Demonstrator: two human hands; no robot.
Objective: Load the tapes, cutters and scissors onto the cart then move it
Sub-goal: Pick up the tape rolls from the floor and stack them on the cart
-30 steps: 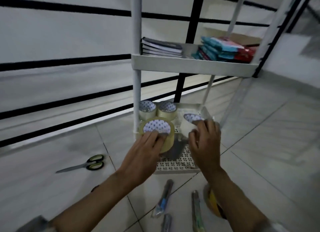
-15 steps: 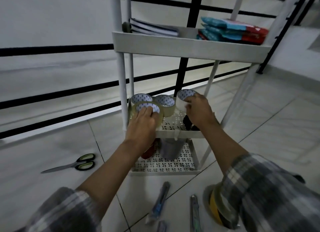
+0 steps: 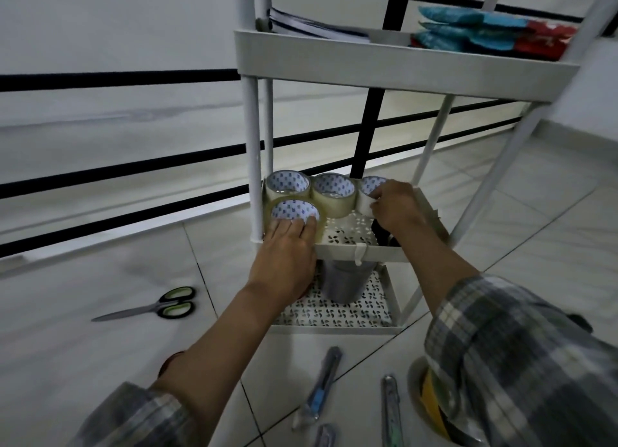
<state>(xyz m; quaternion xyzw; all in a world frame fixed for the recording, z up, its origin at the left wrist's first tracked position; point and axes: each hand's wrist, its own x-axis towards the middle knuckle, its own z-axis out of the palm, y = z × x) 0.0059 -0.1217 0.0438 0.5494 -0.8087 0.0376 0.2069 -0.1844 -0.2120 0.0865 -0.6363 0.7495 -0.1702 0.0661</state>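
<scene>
So four tape rolls (image 3: pixel 332 194) stood on the cart's (image 3: pixel 364 251) middle shelf, left hand (image 3: pixel 284 257) and right hand (image 3: pixel 396 204) each clamped on one; scissors (image 3: pixel 157 308) and cutters (image 3: pixel 319 391) lay unloaded on the floor.

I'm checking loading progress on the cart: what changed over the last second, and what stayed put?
Little changed. Both hands stay on the middle shelf: the left hand still presses the front clear tape roll, and the right hand has pushed the white tape roll back into line with the rear rolls. The green-handled scissors and blue utility cutter remain on the tiled floor.
</scene>
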